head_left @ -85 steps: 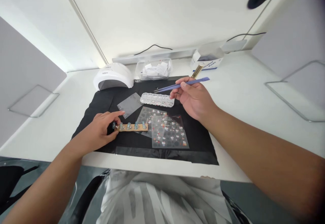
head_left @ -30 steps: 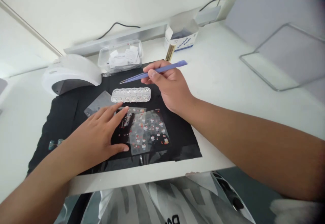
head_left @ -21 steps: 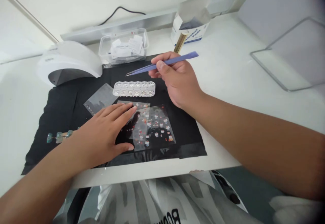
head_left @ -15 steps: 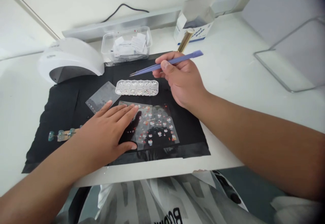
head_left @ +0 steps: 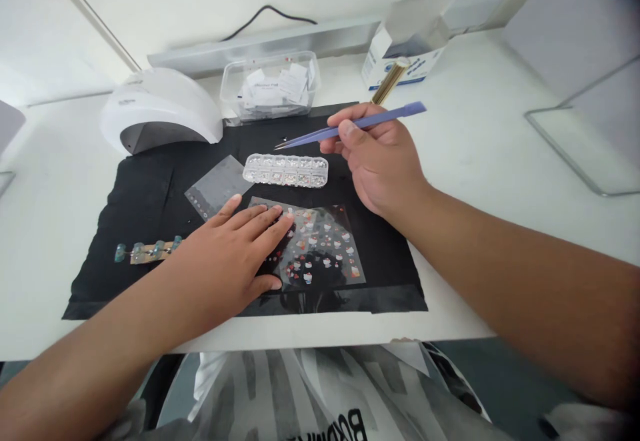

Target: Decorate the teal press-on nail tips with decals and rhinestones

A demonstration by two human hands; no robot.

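My left hand [head_left: 240,247] lies flat with fingers stretched over the left part of a clear sticker sheet [head_left: 325,247] printed with small white and red cat figures. In my right hand [head_left: 377,154] are purple tweezers [head_left: 370,121], pinched between thumb and fingers. Their metal tips point left, just above a clear compartment case [head_left: 286,171] filled with small shiny pieces. Another transparent sheet [head_left: 217,187] lies beyond my left fingers. To the left, a strip with several teal nail tips [head_left: 157,249] is partly covered by my forearm.
A black mat [head_left: 140,194] covers the middle of the white table. Along the back stand a white nail lamp [head_left: 160,104], a clear tub [head_left: 270,91] of small packets, an open cardboard box [head_left: 405,61] and a gold tube [head_left: 390,82]. A metal-framed stand [head_left: 555,144] is at the right.
The whole view has shifted, so everything appears farther right. Both hands keep nearly the same pose, the left on the sheet and the right holding the tweezers above the case.
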